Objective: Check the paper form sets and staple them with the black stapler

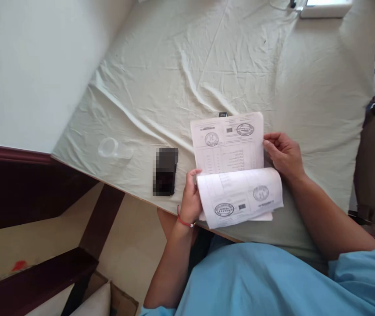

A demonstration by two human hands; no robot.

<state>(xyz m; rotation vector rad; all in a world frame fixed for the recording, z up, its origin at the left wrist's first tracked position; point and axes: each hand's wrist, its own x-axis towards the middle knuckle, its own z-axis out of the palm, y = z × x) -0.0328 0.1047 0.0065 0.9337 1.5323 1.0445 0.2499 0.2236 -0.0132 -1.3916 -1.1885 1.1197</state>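
Observation:
A stack of printed papers with oval and round stamps lies at the near edge of the cloth-covered table. Its upper sheets are folded over toward me, curling across the lower half. My left hand, with a red string at the wrist, is closed on the left side of the folded sheets, thumb on top. At the stack's right edge, my right hand pinches the upper sheet's margin between thumb and fingers. To the left of the papers lies a dark phone, its image partly pixelated.
A clear plastic cup lies on its side left of the phone. A white device with a cable sits at the far right. Something small and black peeks from behind the papers. A pale cloth with wrinkles covers the table.

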